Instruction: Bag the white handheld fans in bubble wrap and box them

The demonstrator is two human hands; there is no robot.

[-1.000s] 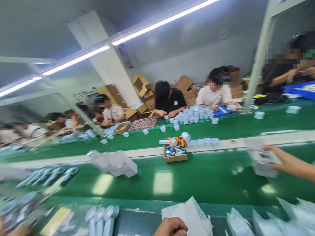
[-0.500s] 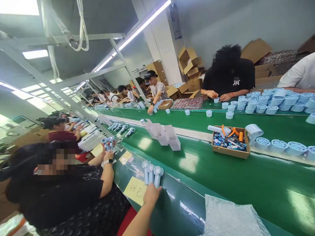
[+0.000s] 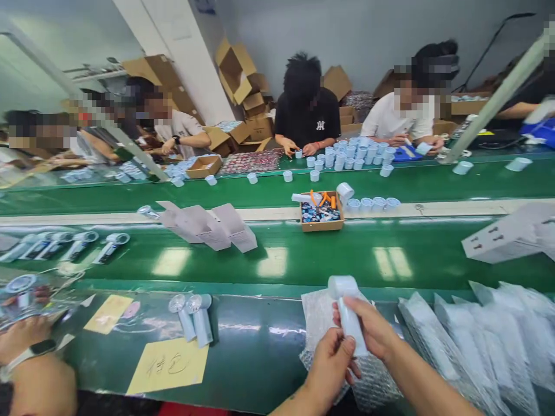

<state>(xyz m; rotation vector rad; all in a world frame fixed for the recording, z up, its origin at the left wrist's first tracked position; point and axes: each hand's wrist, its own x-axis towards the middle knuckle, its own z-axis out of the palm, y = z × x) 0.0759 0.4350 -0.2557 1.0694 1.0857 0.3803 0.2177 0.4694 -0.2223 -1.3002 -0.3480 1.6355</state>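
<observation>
A light-blue handheld fan (image 3: 352, 326) is in both my hands, tilted above a stack of bubble-wrap bags (image 3: 314, 312). My left hand (image 3: 332, 361) is closed around the lower handle. My right hand (image 3: 368, 323) grips the handle higher up, just below the round head. To the left, two more fans (image 3: 202, 323) lie side by side, their handle ends on a yellow paper note (image 3: 169, 367) with handwriting. Several bubble-wrapped fans (image 3: 437, 338) lie in a row right of my hands.
Beyond my bench runs a green conveyor belt (image 3: 277, 266) carrying folded white boxes (image 3: 208, 225). A small cardboard box (image 3: 321, 225) of parts sits on the divider. Co-workers sit across the line. At far left, a co-worker's hand (image 3: 26, 341) is near another fan (image 3: 21, 286).
My view has swung right. One of the three fans beside the yellow note was taken and is now in my hands over the bubble-wrap bags. My right hand has come into view.
</observation>
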